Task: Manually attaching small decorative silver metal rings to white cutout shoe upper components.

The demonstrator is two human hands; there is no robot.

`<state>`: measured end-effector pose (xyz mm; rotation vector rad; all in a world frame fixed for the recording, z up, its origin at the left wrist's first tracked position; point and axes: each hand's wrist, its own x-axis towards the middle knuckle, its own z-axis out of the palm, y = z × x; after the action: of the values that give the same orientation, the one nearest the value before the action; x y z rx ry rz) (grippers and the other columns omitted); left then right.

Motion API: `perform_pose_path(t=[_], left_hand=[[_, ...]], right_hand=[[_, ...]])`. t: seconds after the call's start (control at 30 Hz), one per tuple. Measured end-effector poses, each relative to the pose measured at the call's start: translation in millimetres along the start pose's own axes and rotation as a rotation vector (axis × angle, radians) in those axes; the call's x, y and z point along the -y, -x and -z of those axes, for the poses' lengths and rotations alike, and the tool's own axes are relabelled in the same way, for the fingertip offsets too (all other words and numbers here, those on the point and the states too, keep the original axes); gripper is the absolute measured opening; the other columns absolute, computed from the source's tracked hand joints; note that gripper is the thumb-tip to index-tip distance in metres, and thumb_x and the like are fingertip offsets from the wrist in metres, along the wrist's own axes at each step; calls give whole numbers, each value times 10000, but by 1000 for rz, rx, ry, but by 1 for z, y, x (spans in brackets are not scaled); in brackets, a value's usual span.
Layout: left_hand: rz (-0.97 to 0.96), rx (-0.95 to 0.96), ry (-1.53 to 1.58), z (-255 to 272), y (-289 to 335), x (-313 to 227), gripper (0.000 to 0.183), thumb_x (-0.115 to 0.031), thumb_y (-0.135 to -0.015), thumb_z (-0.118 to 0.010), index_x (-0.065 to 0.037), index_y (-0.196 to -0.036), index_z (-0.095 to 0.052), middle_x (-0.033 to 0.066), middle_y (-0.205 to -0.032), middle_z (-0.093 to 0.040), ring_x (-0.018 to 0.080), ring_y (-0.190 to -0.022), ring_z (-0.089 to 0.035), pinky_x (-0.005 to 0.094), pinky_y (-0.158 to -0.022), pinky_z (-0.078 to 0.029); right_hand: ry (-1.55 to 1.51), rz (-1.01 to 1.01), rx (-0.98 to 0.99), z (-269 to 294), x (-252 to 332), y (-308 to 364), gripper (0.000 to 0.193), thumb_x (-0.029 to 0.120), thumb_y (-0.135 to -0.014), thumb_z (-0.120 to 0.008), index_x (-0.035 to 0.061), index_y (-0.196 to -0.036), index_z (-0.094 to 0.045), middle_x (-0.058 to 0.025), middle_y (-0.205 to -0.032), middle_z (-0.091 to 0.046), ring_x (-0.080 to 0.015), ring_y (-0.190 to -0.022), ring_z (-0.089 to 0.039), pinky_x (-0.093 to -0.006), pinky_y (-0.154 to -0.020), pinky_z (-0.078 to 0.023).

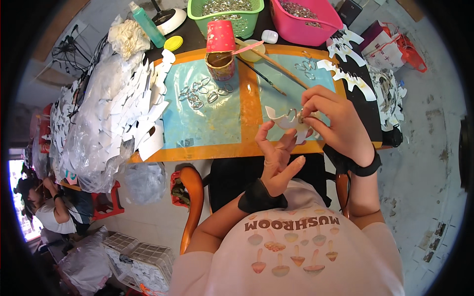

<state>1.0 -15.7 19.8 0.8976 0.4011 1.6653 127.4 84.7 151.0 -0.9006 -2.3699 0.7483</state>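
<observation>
Nearest the camera, a printed shirt (291,261) is worn; beyond it, a curved white piece (280,120) is held up over the table's near edge, at the fingertips of the left hand (277,167); its thumb is spread well apart, and whether the piece is gripped or only propped there cannot be told; a metal ring (300,118) is pinched in the right hand (332,112), close against the piece.

Loose rings (198,92) are scattered on the blue sheet (202,129), which is edged with orange tape (249,108); behind, a brown-filled pot (220,69) is set just beside a brush (264,79); white cutouts (153,123) are heaped at left, and strips (349,81) are laid at right; metal parts are held in a green basket (195,11) and a pink basket (321,32).
</observation>
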Motion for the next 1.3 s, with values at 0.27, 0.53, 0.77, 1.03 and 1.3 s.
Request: perform_pose_path(t=[0.27,0.53,0.77,1.03,1.3], left_hand=[[171,-484,-991,40,41,-56,175,-13,-916,-698,6,-1032,-569,75,-909,-678,78,-752,-611,214,-682,-468],[-281,-732,-1174,66,44,-85,228,65,-858,-721,-58,-939,-547,23,-815,-574,76,-729,-495,224,-684,-430],[-125,133,-1532,79,-3,-66,598,-15,-725,-811,-70,-1243,-517,62,-1094,-711,270,-1060,-630,419,-940,-383],[-140,239,-1505,89,-15,-64,564,-33,-744,-804,-82,-1217,-500,2,-1027,-742,245,-1033,-649,425,-953,-363],[-177,343,-1664,89,-18,-71,317,-103,-739,-796,-133,-1034,-685,-50,-987,-728,218,-1081,-624,442,-970,-339]], right_hand=[[-64,76,318,-86,-54,-13,131,-13,-788,-700,-11,-855,-587,-121,-966,-596,-335,-860,-626,-394,-748,-509],[-192,12,277,-113,-43,-4,152,-22,-809,-704,-32,-891,-576,-140,-1058,-576,-334,-896,-623,-391,-786,-511],[-119,39,245,-114,-39,-2,177,-22,-808,-708,-25,-896,-555,-147,-1005,-570,-357,-839,-611,-398,-722,-508],[3,187,124,-121,-42,15,92,3,-826,-624,-42,-900,-594,-152,-895,-564,-331,-803,-614,-399,-698,-527],[158,265,-127,-144,-38,45,225,-9,-811,-627,-72,-1026,-652,-157,-1094,-652,-310,-936,-670,-363,-774,-560]])
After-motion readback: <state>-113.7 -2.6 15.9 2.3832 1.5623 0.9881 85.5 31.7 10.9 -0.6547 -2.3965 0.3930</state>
